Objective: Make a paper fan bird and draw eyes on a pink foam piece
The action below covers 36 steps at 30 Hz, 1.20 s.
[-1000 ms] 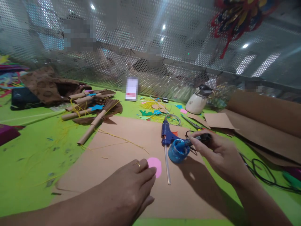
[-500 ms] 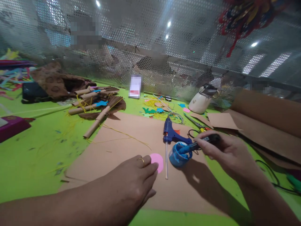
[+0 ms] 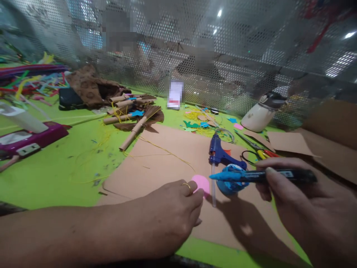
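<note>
here, l hand (image 3: 175,213) at pink disc (image 3: 201,183), r hand (image 3: 299,195) w/ blue-tipped marker (image 3: 255,176)

Blue-tipped marker (image 3: 255,176) near pink paper (image 3: 203,183)

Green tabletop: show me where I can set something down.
Free: brown paper between the left hand and right hand, nearer than the blue pot; green tabletop between the purple power strip and left forearm, mostly bare. Crowded: around the glue gun and marker, and the paper scraps behind.
</note>
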Each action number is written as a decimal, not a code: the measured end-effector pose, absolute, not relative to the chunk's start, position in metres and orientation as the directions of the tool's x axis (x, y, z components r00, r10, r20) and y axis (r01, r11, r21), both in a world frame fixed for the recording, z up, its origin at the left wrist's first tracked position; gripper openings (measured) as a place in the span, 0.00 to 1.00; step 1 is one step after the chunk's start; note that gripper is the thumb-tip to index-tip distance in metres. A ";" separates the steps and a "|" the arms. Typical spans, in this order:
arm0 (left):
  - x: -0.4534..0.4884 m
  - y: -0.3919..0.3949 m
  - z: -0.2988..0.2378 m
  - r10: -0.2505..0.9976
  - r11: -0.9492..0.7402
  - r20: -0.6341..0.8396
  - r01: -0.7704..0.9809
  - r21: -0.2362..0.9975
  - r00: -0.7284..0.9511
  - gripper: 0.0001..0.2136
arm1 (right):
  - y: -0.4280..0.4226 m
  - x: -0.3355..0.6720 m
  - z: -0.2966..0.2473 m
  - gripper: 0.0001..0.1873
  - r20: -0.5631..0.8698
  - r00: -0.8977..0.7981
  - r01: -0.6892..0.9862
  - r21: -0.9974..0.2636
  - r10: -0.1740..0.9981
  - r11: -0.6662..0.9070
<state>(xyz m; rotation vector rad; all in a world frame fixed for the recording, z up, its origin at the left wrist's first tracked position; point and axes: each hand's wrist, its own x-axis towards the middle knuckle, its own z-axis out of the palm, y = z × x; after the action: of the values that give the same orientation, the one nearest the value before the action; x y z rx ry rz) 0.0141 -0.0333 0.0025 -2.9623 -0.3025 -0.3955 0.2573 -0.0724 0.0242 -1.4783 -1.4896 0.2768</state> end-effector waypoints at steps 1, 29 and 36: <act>0.014 -0.034 0.002 0.184 -0.971 0.274 0.218 -0.099 0.944 0.05 | -0.072 0.251 0.027 0.10 0.471 0.223 0.664 -0.714 0.853 0.221; 0.008 -0.036 0.003 0.202 -0.975 0.251 0.219 -0.039 0.947 0.10 | -0.061 0.242 0.025 0.07 0.528 -0.092 0.823 -0.437 0.844 0.363; 0.008 -0.035 0.004 0.173 -0.976 0.244 0.200 -0.088 0.954 0.10 | -0.060 0.247 0.027 0.06 0.535 -0.177 0.853 -0.336 0.826 0.400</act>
<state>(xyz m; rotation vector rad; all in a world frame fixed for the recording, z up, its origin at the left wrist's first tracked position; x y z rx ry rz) 0.0084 -0.0346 0.0040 -2.9944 -0.2863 -0.3592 0.2468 -0.0596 0.0268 -1.4281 -2.0016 -0.0518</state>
